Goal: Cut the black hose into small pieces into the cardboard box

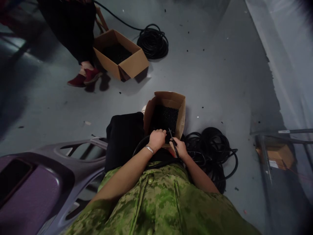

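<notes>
Above the near edge of an open cardboard box (182,119), my left hand (157,139) is closed around a length of black hose (140,143). The hose loops back past the wrist and across my lap. My right hand (179,147) grips a pair of scissors (170,133), their slim metal blades pointing up and away beside the left fingers. The hose end at the blades is mostly covered by the fingers. Inside the box lies a heap of small black pieces (166,116).
To the right on the floor lies a tangled pile of black hose (211,143). Farther off are another box (135,63) of black pieces, a hose coil (153,42) and a seated person's red shoes (91,75). A purple chair (34,199) holding a dark phone (14,178) stands left.
</notes>
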Motion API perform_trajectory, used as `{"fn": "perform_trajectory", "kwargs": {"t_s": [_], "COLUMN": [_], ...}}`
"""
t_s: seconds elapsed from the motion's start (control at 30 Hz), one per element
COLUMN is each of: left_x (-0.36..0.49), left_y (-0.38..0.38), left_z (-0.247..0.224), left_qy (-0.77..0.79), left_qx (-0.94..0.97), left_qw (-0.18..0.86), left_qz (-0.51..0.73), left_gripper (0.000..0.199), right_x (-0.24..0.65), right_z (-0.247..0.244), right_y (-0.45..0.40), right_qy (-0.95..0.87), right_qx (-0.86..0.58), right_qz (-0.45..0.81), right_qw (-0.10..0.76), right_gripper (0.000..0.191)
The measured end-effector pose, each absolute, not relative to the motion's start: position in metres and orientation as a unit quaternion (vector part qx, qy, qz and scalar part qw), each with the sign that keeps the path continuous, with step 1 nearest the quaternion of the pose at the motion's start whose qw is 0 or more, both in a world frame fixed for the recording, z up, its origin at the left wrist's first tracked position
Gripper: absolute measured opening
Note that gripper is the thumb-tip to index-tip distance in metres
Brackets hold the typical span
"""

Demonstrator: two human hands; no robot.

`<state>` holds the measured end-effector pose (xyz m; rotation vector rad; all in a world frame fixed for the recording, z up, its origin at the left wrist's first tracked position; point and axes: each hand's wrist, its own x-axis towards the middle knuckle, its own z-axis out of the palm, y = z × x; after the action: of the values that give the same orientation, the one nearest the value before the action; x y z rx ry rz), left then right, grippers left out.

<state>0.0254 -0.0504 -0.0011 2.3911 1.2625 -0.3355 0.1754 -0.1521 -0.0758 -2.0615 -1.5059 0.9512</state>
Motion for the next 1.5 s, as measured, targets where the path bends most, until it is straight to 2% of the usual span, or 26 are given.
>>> {"fn": "perform_trajectory", "kwargs": {"t_s": [0.3, 0.6, 0.8, 1.0, 1.3, 1.5], "left_x": [0.025, 0.024, 0.024, 0.026, 0.027, 0.027], "left_y": [-0.049, -0.049, -0.047, -0.045, -0.045, -0.046], "left_z": [-0.002, -0.008, -0.005, 0.002, -0.003, -0.005], "left_qy": [0.468, 0.473, 0.500, 0.529, 0.541, 0.526], "left_qx": [0.850, 0.850, 0.834, 0.816, 0.806, 0.818], "left_qw": [0.207, 0.195, 0.196, 0.205, 0.214, 0.206], "left_qz": [-0.124, -0.124, -0.123, -0.111, -0.109, -0.109], "left_gripper": [0.033, 0.031, 0.031, 0.033, 0.032, 0.032], "right_x": [0.175, 0.175, 0.177, 0.187, 0.180, 0.179], "right_z": [-0.081, -0.096, -0.099, -0.092, -0.071, -0.067], "right_y": [-0.151, -0.148, -0.147, -0.158, -0.156, -0.155], "right_qy": [-0.567, -0.576, -0.558, -0.530, -0.551, -0.544], "right_qx": [-0.726, -0.728, -0.723, -0.705, -0.722, -0.725], "right_qz": [0.329, 0.307, 0.339, 0.392, 0.385, 0.390], "right_qw": [0.206, 0.212, 0.225, 0.262, 0.164, 0.160], "right_gripper": [0.030, 0.023, 0.024, 0.035, 0.034, 0.033]}}
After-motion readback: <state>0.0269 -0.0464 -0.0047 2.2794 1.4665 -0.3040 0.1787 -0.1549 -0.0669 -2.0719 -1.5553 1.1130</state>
